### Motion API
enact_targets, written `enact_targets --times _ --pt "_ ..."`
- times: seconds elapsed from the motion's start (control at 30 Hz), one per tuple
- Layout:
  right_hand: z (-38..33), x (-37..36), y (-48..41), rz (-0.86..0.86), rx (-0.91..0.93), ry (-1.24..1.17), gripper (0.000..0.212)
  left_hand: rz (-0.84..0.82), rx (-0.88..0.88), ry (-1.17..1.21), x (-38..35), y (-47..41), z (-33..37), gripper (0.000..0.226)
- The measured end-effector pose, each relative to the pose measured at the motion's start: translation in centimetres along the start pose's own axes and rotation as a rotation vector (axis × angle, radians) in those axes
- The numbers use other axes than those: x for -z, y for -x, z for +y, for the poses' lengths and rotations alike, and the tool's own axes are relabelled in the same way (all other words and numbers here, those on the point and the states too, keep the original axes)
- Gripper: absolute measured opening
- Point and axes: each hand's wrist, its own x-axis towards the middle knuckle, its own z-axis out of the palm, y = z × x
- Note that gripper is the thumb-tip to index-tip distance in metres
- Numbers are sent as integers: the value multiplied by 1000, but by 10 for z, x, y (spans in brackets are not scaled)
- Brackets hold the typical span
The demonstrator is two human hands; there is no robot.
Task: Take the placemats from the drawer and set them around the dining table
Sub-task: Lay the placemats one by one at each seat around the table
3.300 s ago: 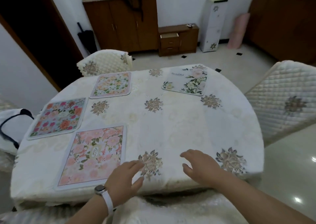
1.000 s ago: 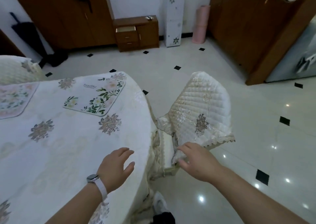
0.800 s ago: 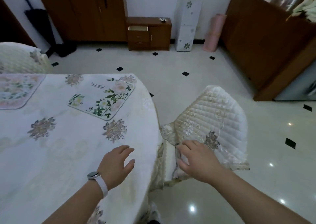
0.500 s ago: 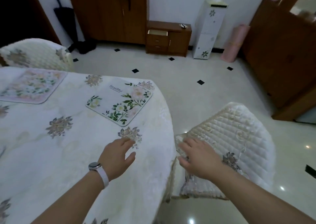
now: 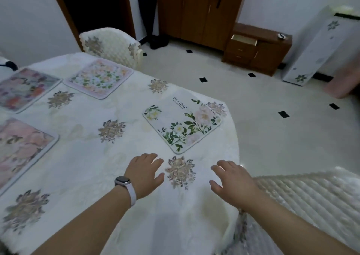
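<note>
Hands hover empty over our white floral tablecloth-covered dining table (image 5: 81, 157); our left hand (image 5: 145, 174) and right hand (image 5: 232, 182) spread their fingers, holding nothing; four flower-printed rectangular placemats lie around the table, the white green-leafed placemat (image 5: 183, 124) just beyond our fingertips; the small brown cabinet's top drawer (image 5: 244, 39) stands open.

both empty hands (image 5: 191, 178) hover over the table (image 5: 81, 157) near a white placemat (image 5: 182, 124)
</note>
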Motion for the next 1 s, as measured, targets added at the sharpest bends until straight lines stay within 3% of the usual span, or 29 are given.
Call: enact_targets --times 0.3,0.53,0.77,0.9,1.0 --pt "20 -45 -128 -39 88 -95 49 -134 272 -32 -26 -106 -49 49" --pt "29 -67 -193 109 -113 -211 45 -183 476 122 -44 -209 -100 65" --pt "39 -82 -214 222 -258 -266 53 -179 542 69 -51 -272 -137 75" --pt "37 -89 -226 269 -295 -289 50 -98 391 -59 -55 -296 -134 70" --pt "36 -91 -229 276 -329 -295 47 -18 431 -86 -58 -305 -129 73"
